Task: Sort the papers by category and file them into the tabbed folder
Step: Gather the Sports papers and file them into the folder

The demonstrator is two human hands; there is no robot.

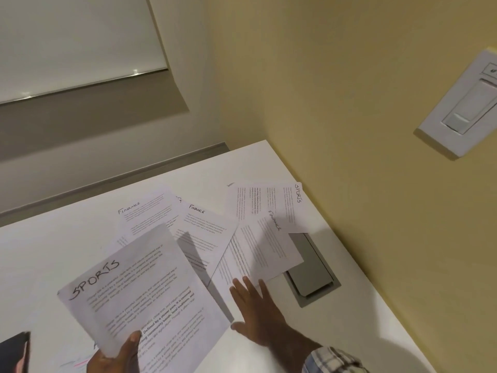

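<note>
Left grip (115,356), near edge of scene, pinches a SPORTS sheet (139,292) by its near corner, thumb on top, holding the sheet above the white tabletop (53,251). Right grip (258,313) is flat with fingers straight and spread, holding nothing, fingertips on the near edge of a FINANCE sheet (263,246) that overlaps a grey hatch (314,273) on the right. More FINANCE pages (204,227) fan out to the left, another SPORTS page (269,200) lies far right, and a dark object (13,351) at near left is possibly the folder, too cropped to tell.

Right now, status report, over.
Left grip holds white printed SPORTS sheet. Right grip open, resting on white FINANCE sheet. Grey tabletop hatch partly covered.
</note>
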